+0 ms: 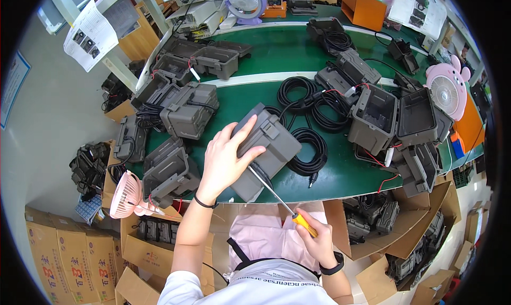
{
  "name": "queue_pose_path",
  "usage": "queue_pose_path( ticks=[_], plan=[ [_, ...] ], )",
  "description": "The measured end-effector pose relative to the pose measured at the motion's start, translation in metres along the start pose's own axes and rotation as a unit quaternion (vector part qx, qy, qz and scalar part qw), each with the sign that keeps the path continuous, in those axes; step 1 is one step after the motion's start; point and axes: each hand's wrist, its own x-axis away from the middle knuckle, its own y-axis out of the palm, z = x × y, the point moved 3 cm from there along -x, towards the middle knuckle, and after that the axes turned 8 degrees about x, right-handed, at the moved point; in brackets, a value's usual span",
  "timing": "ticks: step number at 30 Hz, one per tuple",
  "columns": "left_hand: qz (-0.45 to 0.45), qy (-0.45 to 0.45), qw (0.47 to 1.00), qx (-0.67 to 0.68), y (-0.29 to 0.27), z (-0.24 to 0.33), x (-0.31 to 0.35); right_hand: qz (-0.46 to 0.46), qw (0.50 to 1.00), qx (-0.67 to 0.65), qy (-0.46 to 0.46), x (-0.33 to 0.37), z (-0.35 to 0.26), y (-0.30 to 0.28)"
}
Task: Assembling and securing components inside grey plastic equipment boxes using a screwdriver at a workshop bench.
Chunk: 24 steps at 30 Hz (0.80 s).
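A dark grey plastic case [275, 145] sits tilted at the front edge of the green workbench. My left hand [226, 158] lies over its upper left side, fingers spread and thumb pressed on it, gripping it. In my right hand [315, 237] is a screwdriver [304, 223] with a yellow and black handle, fingers wrapped round it. Its long metal shaft slants up to the left, and the tip meets the case beside my left thumb. What the tip touches is too small to make out. Coiled black cables [310, 151] lie just right of the case.
Closed and open grey cases [191, 110] crowd the bench's left side. Open cases [375, 116] with red wires stand at right. A pink fan [128, 194] is at the left edge, a pink animal-shaped fan [446, 92] at far right. Cardboard boxes [396, 236] flank my legs.
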Motion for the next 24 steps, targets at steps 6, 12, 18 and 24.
queue_pose_path(
  ticks=[6, 12, 18, 24],
  plan=[
    [0.064, 0.053, 0.996, 0.033, -0.005, 0.029, 0.041, -0.046, 0.994, 0.096, -0.004, 0.009, 0.025, -0.051],
    [0.124, 0.255, 0.959, -0.026, 0.008, 0.062, 0.078, 0.166, 0.976, -0.136, -0.027, 0.037, 0.084, -0.106],
    [-0.022, 0.472, 0.881, -0.036, 0.066, 0.102, 0.095, 0.206, 0.938, -0.263, -0.095, -0.006, 0.051, -0.07],
    [-0.214, 0.295, 0.864, 0.348, 0.03, 0.097, -0.006, 0.203, 0.971, -0.123, -0.006, -0.018, 0.018, -0.059]
  ],
)
